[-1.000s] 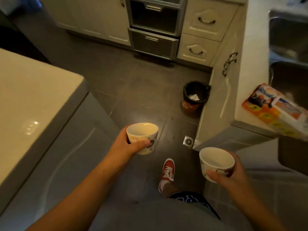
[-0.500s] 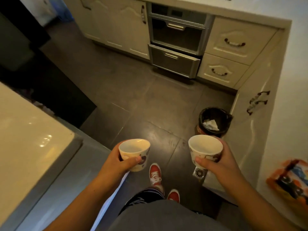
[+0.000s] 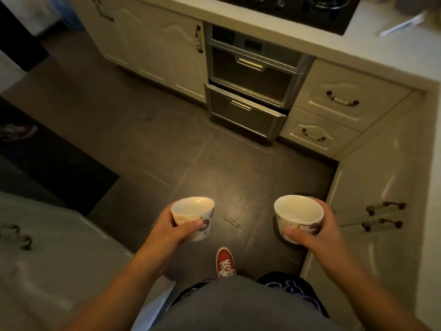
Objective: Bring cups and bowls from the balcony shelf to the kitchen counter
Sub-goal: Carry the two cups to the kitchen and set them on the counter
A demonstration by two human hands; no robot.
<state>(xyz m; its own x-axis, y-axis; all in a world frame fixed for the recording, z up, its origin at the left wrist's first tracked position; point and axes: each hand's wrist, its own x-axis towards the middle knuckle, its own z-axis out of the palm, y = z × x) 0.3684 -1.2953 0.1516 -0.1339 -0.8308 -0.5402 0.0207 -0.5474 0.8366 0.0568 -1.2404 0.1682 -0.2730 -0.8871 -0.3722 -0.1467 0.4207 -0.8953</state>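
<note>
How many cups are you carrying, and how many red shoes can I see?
Cups: 2, one in the left hand, one in the right hand; the left one is at.
Red shoes: 1
Total: 3

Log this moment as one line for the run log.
stage: carrying | left hand: holds cup | right hand: holds bowl | both upright, look empty | counter ahead, nothing set down

Two cups held above the floor (image 3: 133, 130): one cup (image 3: 194, 217) in the left hand (image 3: 167, 231), another cup (image 3: 298, 217) in the right hand (image 3: 319, 235), well apart. Shoe (image 3: 225, 261) below, between them. Oven (image 3: 253, 77) ahead, drawers (image 3: 343, 111) to its right, under the table (image 3: 393, 51).
</note>
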